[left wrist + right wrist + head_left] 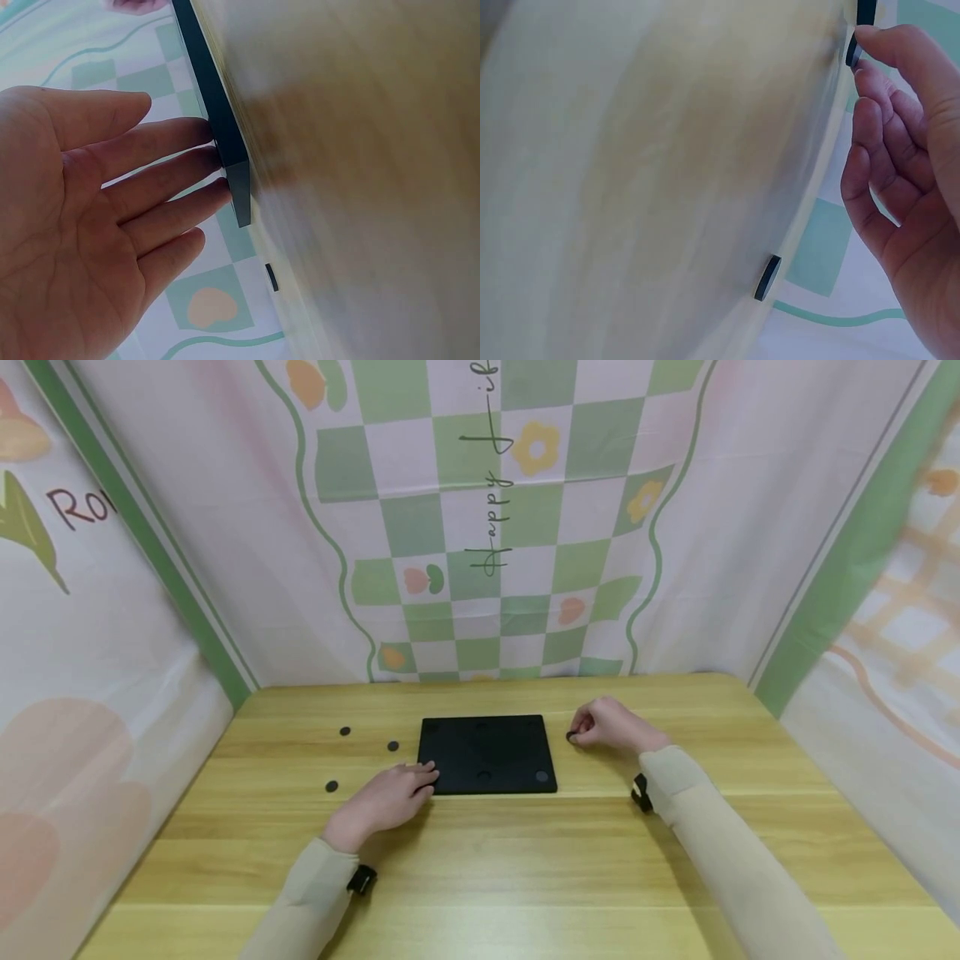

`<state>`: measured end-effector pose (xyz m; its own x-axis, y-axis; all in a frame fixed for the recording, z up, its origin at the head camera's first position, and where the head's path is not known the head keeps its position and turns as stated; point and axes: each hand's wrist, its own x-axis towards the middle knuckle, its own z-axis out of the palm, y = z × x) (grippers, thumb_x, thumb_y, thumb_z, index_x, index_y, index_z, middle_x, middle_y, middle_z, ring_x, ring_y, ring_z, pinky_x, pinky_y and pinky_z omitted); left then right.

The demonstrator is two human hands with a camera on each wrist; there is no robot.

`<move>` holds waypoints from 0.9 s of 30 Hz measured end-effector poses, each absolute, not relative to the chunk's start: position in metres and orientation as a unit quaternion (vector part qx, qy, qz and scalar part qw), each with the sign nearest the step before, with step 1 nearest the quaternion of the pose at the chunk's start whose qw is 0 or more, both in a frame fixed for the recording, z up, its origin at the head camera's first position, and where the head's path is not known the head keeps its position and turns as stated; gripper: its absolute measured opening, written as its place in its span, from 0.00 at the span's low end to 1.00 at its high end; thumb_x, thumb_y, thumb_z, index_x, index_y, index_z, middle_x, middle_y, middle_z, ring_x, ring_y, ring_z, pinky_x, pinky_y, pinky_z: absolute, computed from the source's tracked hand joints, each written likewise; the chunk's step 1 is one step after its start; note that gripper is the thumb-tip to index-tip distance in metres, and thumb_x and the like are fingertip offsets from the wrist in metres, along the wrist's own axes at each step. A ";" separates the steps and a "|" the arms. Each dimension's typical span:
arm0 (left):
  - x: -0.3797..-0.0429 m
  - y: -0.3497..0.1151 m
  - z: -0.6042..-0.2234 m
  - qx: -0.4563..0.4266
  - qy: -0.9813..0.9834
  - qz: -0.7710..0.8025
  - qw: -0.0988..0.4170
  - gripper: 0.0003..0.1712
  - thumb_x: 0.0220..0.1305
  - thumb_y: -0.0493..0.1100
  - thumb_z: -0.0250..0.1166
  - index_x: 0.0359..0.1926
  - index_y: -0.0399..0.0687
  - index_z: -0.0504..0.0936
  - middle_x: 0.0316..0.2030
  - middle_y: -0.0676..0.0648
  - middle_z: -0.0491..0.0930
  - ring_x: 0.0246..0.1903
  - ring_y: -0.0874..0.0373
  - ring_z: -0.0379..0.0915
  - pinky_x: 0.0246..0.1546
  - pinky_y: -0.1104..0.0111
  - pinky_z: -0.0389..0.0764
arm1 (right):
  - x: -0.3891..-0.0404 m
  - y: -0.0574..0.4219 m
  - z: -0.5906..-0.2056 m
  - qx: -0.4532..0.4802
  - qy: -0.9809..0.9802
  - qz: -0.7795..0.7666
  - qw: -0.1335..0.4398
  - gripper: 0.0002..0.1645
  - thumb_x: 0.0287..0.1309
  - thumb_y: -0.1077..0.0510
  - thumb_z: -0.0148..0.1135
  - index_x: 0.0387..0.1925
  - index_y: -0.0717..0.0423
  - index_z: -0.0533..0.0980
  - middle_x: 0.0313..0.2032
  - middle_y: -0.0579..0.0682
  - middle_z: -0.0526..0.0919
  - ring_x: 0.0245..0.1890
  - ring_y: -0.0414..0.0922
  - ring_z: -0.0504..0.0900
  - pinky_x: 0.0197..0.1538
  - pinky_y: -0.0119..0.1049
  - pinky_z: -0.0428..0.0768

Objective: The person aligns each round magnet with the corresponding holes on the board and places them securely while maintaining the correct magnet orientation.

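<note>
A flat black board (487, 752) with round recesses lies on the table, a dark grey disc (542, 776) at its near right corner. My left hand (390, 795) rests its fingertips on the board's near left corner. In the left wrist view its fingers (161, 169) are extended against the board's edge (225, 127). Right of the board, my right hand (611, 724) pinches a small black disc (572, 737) between thumb and finger. The right wrist view shows this held disc (853, 51) tilted close to the table; a second disc (768, 277) lies apart from the hand.
Left of the board lie three loose black discs: one far left (345, 731), one close to the board (393, 746) and one nearer me (332, 786). A patterned curtain (480, 527) hangs behind the wooden table (510, 868), with more cloth at both sides.
</note>
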<state>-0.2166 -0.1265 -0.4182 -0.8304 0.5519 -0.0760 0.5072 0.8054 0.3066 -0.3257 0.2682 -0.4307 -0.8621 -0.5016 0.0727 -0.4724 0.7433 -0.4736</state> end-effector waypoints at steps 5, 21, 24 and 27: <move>-0.216 -0.126 -0.417 0.275 0.947 0.143 0.082 0.22 0.73 0.44 0.49 0.63 0.42 0.72 0.66 0.43 0.67 0.67 0.47 0.61 0.68 0.53 0.62 | -0.326 0.267 -0.431 -0.265 0.930 -0.254 0.025 0.04 0.48 0.59 0.71 0.27 0.53 0.83 0.24 0.43 0.83 0.25 0.36 0.77 0.30 0.29 0.78; -0.216 -0.127 -0.418 0.277 0.947 0.138 0.084 0.23 0.73 0.46 0.49 0.64 0.43 0.71 0.66 0.44 0.66 0.67 0.47 0.60 0.68 0.52 0.61 | -0.326 0.260 -0.428 -0.267 0.930 -0.253 0.020 0.04 0.49 0.59 0.71 0.28 0.54 0.83 0.24 0.44 0.83 0.25 0.36 0.77 0.31 0.28 0.78; -0.217 -0.127 -0.419 0.275 0.948 0.138 0.083 0.23 0.73 0.46 0.49 0.64 0.43 0.71 0.66 0.44 0.66 0.67 0.48 0.61 0.68 0.53 0.61 | -0.327 0.260 -0.429 -0.269 0.929 -0.254 0.017 0.04 0.49 0.59 0.71 0.28 0.54 0.83 0.24 0.44 0.83 0.25 0.37 0.77 0.31 0.28 0.78; -0.217 -0.127 -0.419 0.277 0.947 0.139 0.083 0.23 0.73 0.46 0.49 0.64 0.43 0.71 0.66 0.44 0.66 0.67 0.48 0.61 0.68 0.53 0.61 | -0.327 0.259 -0.429 -0.269 0.928 -0.257 0.018 0.04 0.49 0.58 0.71 0.27 0.54 0.83 0.24 0.44 0.83 0.24 0.37 0.77 0.30 0.28 0.77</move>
<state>-0.2165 -0.1275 -0.4189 -0.8331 0.5472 -0.0805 0.5012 0.8085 0.3085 -0.3271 0.2590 -0.4291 -0.8546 -0.5084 0.1057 -0.4903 0.7230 -0.4866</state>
